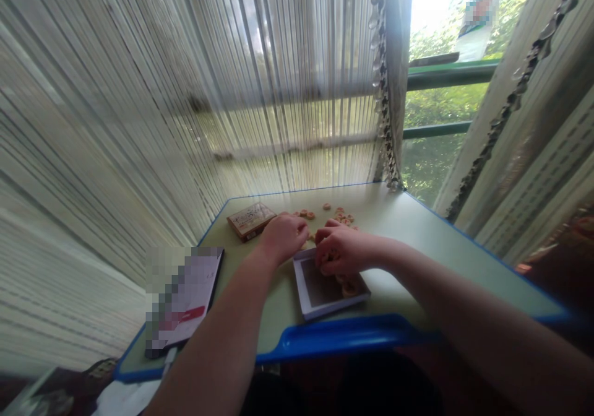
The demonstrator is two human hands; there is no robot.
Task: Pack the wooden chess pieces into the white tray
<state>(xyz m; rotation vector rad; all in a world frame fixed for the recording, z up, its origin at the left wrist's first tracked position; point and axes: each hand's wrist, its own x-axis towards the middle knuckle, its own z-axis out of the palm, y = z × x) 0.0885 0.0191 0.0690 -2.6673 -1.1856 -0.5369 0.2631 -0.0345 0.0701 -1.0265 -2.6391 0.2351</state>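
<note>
left hand curled at tray far-left corner, grip we cannot tell | right hand bunched on wooden discs over tray's far edge, low, we judge against rolling | loose discs beyond tray | box lid far-left of tray

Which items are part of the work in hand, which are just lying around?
In hand: small round tan wooden discs; shallow white cardboard tray under the right hand; left hand beside it.
Lying about: flat brown printed box; white-and-red booklet.

Right half of counter bare, easy pass. Left blocked: brown box, booklet. Ahead, round pieces scattered.
</note>
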